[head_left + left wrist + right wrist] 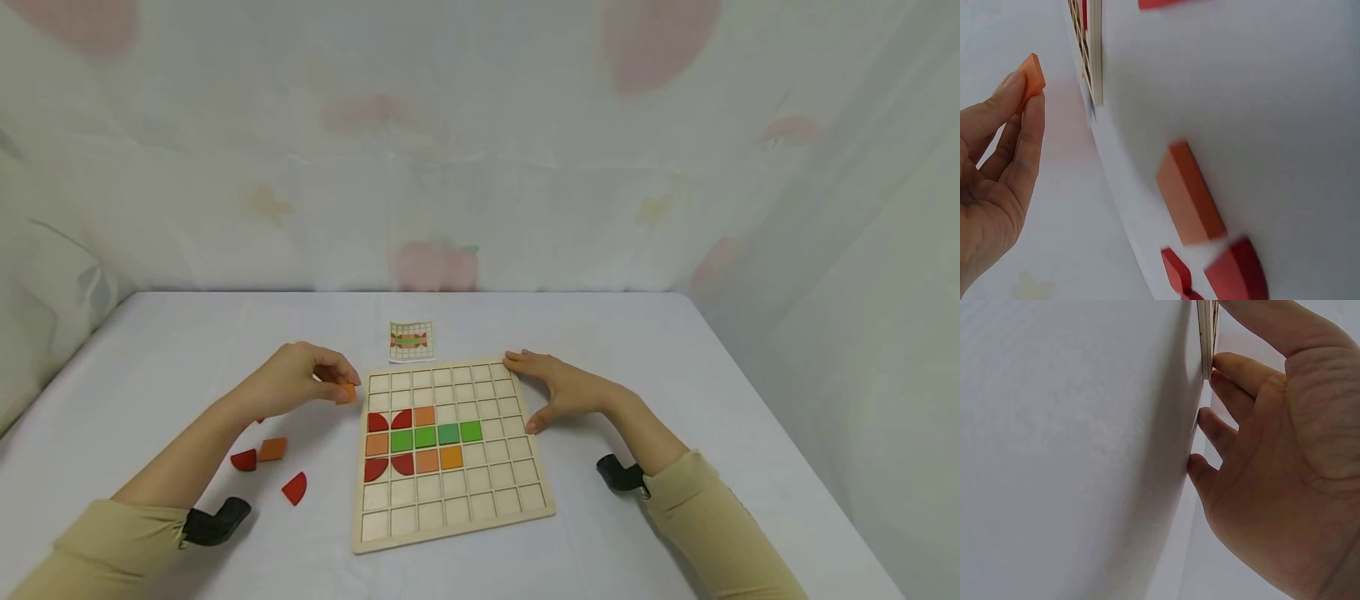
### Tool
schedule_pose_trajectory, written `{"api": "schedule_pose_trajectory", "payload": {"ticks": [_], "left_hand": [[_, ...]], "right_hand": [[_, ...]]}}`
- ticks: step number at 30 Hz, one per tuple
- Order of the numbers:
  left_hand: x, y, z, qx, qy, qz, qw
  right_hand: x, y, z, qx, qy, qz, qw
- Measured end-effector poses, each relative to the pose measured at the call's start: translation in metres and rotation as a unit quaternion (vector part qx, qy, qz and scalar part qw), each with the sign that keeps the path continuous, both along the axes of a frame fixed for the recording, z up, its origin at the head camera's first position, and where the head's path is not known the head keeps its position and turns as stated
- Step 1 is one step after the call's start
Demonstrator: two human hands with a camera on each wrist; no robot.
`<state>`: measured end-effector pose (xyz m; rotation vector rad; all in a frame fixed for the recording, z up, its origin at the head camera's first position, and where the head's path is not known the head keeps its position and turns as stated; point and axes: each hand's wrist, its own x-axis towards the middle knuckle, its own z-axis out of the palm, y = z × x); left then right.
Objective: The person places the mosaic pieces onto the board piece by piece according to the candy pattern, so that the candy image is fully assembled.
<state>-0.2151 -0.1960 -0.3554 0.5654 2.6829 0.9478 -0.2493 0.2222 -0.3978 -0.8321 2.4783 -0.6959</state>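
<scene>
My left hand [292,379] pinches an orange square tile [1033,76] between thumb and fingers, just off the left edge of a wooden grid board [480,505]. Red quarter-circle tiles [377,469], orange squares [427,460] and a row of green squares [425,437] sit in the board's cells, towards its left and middle. On the far right corner and right edge of the board, my right hand [562,387] rests with spread fingers. In the right wrist view, the fingertips [1222,362] touch the board's rim.
A small printed pattern card [411,342] lies behind the board. Left of the board, near my left forearm, are a loose orange tile [272,449] and red quarter-circle pieces [296,488]. The white table [645,333] ends at a curtain behind.
</scene>
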Motion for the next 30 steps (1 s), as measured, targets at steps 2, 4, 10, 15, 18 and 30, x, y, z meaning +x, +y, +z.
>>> {"api": "schedule_pose_trajectory", "payload": {"ticks": [2,4,10,15,18,30], "left_hand": [[0.0,0.008,0.0,0.004,0.004,-0.009,0.9999],[0.0,0.017,-0.001,0.006,0.004,-0.012,0.9999],[0.001,0.042,-0.009,0.016,0.009,-0.027,0.9995],[0.002,0.065,-0.016,0.038,0.01,-0.04,0.9984],[0.001,0.078,-0.021,0.05,0.014,-0.036,0.998],[0.005,0.114,-0.037,0.049,0.049,-0.044,0.9966]], "right_hand": [[0.0,0.0,0.0,0.0,0.002,0.001,1.0],[0.0,0.001,0.0,0.001,0.003,0.002,1.0],[0.001,0.001,0.001,0.003,0.0,0.0,1.0],[0.001,0.002,0.002,0.003,0.002,-0.001,1.0],[0.001,0.003,0.002,0.002,0.005,0.0,1.0],[0.002,0.001,0.001,-0.003,-0.001,-0.002,1.0]]}}
